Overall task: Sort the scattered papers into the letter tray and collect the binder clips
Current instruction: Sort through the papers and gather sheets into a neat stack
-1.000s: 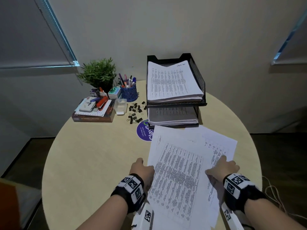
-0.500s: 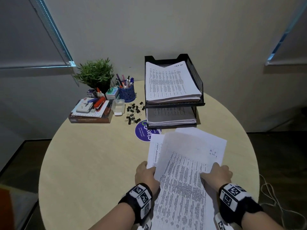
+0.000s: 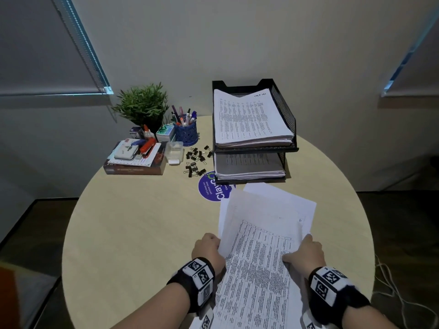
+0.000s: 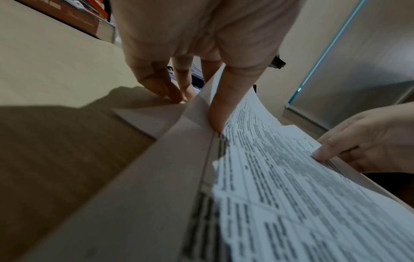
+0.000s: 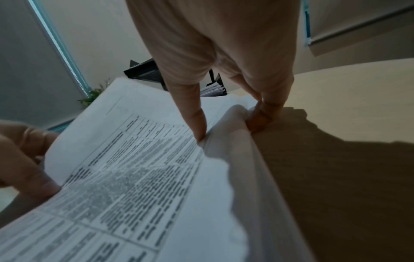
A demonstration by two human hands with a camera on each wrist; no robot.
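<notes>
On the near half of the table (image 3: 133,224), the papers (image 3: 261,255) lie in a loose fan, with the left hand (image 3: 207,248) at their left edge and the right hand (image 3: 306,254) at their right. The left wrist view shows the left thumb on top of the printed sheet and the fingers tucked under its edge, so that hand is pinching the papers. The right wrist view shows the same on the other side: thumb pressing down, fingers curled beneath a bunched edge. The top sheets are lifted and bowed between the two hands, while lower ones rest on the table.

These sheets should be very light, limp and slick against each other (the curl in the raised page says as much). A one-sided hold would likely let them droop and slide apart. Holding both long edges near the middle, with thumbs above and fingers below, looks the safer way. Tapping the edges square first seems wise.

The tray (image 3: 283,115) stands at the far side, both tiers already holding stacks. The clips (image 3: 196,160) lie scattered just left of it, untouched.
</notes>
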